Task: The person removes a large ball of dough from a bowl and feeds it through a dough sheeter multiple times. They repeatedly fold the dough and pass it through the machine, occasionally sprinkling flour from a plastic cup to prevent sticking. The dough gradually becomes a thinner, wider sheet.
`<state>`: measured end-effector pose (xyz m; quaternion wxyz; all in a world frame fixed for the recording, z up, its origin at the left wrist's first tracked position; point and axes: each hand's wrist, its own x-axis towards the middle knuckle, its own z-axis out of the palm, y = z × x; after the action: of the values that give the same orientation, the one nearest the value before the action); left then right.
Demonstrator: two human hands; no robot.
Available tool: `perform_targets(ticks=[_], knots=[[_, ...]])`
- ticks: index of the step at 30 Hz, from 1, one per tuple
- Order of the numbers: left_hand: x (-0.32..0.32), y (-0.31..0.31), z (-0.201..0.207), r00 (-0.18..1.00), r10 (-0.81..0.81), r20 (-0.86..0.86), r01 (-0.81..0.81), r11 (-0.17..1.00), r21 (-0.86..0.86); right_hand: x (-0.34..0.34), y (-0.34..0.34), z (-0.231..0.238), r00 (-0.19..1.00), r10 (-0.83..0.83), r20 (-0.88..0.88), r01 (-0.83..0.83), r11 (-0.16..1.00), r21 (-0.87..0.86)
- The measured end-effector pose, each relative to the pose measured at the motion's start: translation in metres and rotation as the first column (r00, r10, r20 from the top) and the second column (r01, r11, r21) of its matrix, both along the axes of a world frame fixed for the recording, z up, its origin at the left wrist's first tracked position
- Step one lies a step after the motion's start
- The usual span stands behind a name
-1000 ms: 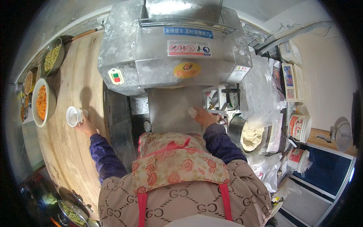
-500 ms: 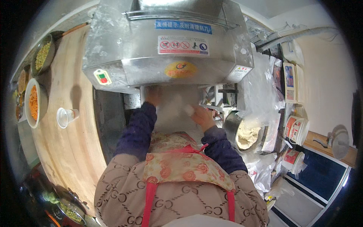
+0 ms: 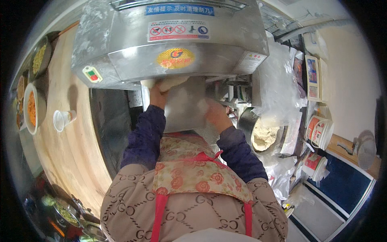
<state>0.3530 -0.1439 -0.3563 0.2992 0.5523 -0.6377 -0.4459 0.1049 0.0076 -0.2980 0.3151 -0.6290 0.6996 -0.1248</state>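
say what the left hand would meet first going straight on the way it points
The left hand would probably meet the pale doughy piece at its fingers, then perhaps the metal machine; depth is unclear.

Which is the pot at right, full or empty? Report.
Not empty: pale contents show inside the pot; whether it's full, cannot tell.

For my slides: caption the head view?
Left hand at pale, dough-like slab beneath metal machine; right hand beside metal plate.
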Motion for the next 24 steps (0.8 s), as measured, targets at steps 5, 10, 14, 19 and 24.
perform_targets(ticks=[5,10,14,19,24], knots=[[0.012,0.088,0.007,0.999,-0.021,-0.038,0.029,0.972,0.232,0.003,-0.037,-0.025,0.994,0.047,-0.098,-0.073,0.956,-0.283],[0.022,0.160,-0.043,0.981,-0.168,0.093,0.160,0.983,0.090,0.019,-0.071,-0.023,0.944,0.256,-0.209,-0.311,0.903,-0.297],[0.040,0.176,-0.057,0.984,-0.041,-0.176,0.070,0.984,0.162,0.053,-0.080,-0.049,0.866,0.397,-0.304,-0.473,0.848,-0.240],[0.020,0.161,-0.022,0.423,0.809,-0.408,-0.033,0.464,0.885,0.078,-0.087,-0.057,0.617,0.570,-0.542,-0.677,0.736,0.003],[0.027,0.155,0.010,0.557,0.758,-0.338,-0.091,0.461,0.883,0.054,-0.123,-0.042,0.960,0.274,-0.051,-0.278,0.943,-0.183]])
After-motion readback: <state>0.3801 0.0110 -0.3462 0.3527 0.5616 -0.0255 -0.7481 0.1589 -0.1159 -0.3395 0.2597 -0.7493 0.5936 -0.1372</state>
